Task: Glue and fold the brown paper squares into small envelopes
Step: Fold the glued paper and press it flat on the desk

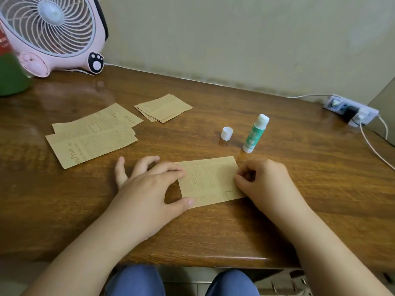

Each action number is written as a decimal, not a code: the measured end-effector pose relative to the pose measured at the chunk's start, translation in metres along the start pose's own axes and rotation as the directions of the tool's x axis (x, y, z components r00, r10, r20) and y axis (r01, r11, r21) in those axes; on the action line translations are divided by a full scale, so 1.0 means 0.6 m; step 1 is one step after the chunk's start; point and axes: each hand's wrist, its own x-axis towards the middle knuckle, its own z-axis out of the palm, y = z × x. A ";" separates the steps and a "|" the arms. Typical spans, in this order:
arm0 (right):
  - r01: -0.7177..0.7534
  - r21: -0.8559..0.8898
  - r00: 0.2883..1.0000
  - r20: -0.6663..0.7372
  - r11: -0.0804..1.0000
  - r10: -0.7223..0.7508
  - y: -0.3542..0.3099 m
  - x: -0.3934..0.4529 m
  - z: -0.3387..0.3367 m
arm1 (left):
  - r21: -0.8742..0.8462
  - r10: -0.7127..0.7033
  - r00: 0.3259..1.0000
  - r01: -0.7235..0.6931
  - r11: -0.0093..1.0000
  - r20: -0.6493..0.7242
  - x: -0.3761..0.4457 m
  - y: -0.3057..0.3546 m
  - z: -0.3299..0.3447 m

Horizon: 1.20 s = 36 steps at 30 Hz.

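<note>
A folded brown printed paper (209,180) lies flat on the wooden table (299,167) in front of me. My left hand (149,184) holds its left edge with forefinger and thumb. My right hand (263,180) has curled fingers pinching the paper's right edge. A green and white glue stick (255,133) stands uncapped behind the paper, its white cap (226,133) beside it to the left. Unfolded brown paper sheets (92,135) lie fanned out at the left. A small pile of folded brown envelopes (163,107) sits behind them.
A pink desk fan (53,33) stands at the back left corner, with a green and red object (10,67) at the far left edge. A white power strip (350,112) with cables lies at the back right. The table's front edge runs just above my knees.
</note>
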 end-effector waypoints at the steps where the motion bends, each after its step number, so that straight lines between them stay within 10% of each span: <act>1: 0.023 -0.009 1.000 -0.002 1.000 -0.023 -0.012 0.002 0.001 | 0.003 -0.002 1.000 0.002 1.000 0.002 0.000 -0.001 0.001; 8: 0.277 0.083 0.956 0.073 0.957 -0.283 -0.107 0.016 0.046 | 0.020 -0.020 1.000 0.020 1.000 0.012 0.001 0.000 -0.003; 18: -0.050 -0.018 0.999 0.009 0.999 0.051 0.010 0.024 -0.007 | 0.043 -0.002 1.000 0.003 0.999 -0.022 0.002 -0.003 0.003; 27: 0.277 0.057 0.957 0.070 0.959 -0.280 -0.109 0.044 0.049 | 0.011 -0.018 1.000 0.018 1.000 0.007 -0.002 0.000 -0.003; 36: -0.032 0.014 0.999 0.006 0.999 0.032 0.011 0.047 0.006 | 0.028 -0.024 1.000 0.024 0.999 0.016 0.001 0.001 -0.002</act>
